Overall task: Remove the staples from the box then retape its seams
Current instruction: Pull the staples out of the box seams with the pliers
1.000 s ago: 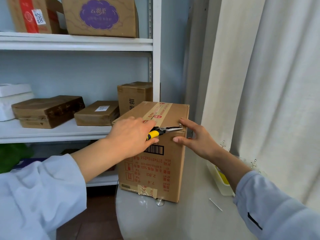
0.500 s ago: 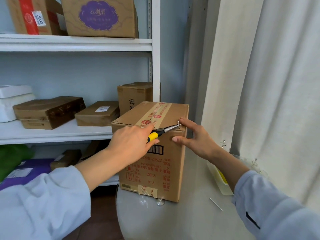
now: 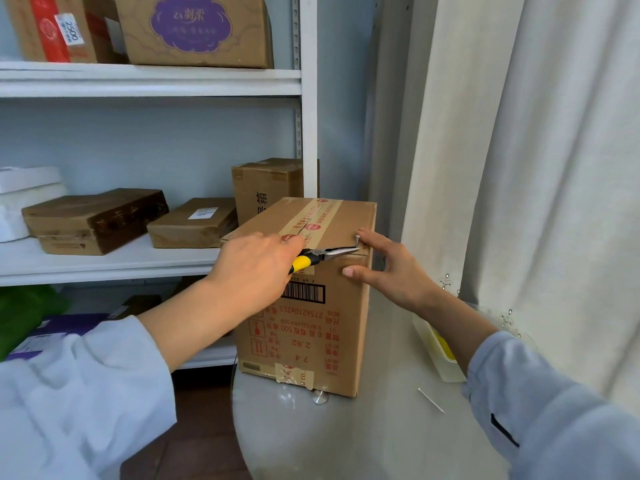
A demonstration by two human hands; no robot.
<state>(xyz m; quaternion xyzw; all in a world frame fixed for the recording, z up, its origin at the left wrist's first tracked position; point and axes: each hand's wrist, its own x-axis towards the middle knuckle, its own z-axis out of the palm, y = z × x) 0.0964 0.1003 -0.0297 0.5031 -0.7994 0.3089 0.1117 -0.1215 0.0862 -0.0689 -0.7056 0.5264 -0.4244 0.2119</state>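
head view: only view, looks down at a round grey table (image 3: pixel 346 438) beside white shelves (image 3: pixel 149 81)
box (image 3: pixel 322 306): brown carton, upright on the table, print upside down, barcode on the front face, closed; contents not visible
tape: printed strip (image 3: pixel 311 220) along the top seam, torn piece at the bottom front edge
left hand (image 3: pixel 252 268): fingers curled round the yellow handles of needle-nose pliers (image 3: pixel 325 254)
pliers tips: at the box's top front edge near the right corner, at a small metal fastener (image 3: pixel 357 240) standing up there; cannot tell if the tips grip it
right hand (image 3: pixel 391 271): fingers straight and spread, index on the top right corner, thumb pressed on the front face, steadying the box
second fastener (image 3: pixel 231 236): small metal dot at the top left corner
loose pin (image 3: pixel 430 400): thin metal piece lying on the table, right of the box, apart from it
tray (image 3: pixel 436 351): pale plastic container at the table's right edge, something yellow inside, partly hidden by the right arm
shelf boxes: closed cartons (image 3: pixel 194 29) on the upper and middle shelves, contents not visible
curtain (image 3: pixel 536 168): white, right side
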